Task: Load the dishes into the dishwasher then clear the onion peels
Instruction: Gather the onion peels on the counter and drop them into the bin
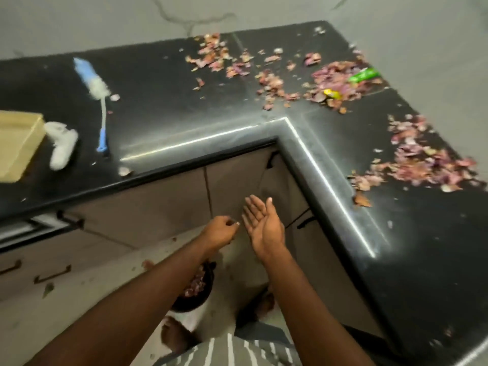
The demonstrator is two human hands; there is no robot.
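Note:
Purple and brown onion peels lie scattered over the black L-shaped countertop (169, 101): one heap at the back right (335, 83), another along the right arm of the counter (422, 162), a thinner scatter at the back centre (211, 54). Both hands hang in front of the cabinet corner, below the counter edge. My right hand (264, 223) is flat with the palm up and fingers straight, holding nothing. My left hand (220, 229) is loosely curled beside it, fingertips together; whether a peel is pinched in it I cannot tell. A dark bin with peels (196, 286) stands on the floor under my left forearm.
A blue and white bottle brush (96, 93) and a white cloth (62, 145) lie at the left of the counter, next to a beige board (15, 143). Green (364, 75) and yellow (331, 93) wrappers sit in the back heap. Brown cabinet doors with dark handles (272, 159) face me.

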